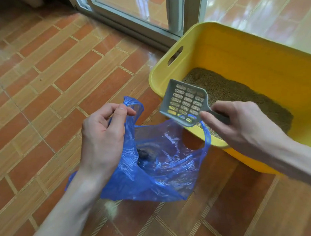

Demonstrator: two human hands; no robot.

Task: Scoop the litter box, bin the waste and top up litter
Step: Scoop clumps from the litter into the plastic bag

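Observation:
A yellow litter box stands on the tiled floor at the right, with brown litter in its bottom. My right hand grips the handle of a grey slotted scoop, held empty over the box's near left rim. My left hand pinches one handle of a blue plastic bag and holds it open on the floor beside the box. A dark clump of waste lies inside the bag.
Orange brick-pattern floor tiles surround the bag and box. A glass sliding door with a grey frame runs behind the box. A small pale tuft lies on the floor near my left forearm.

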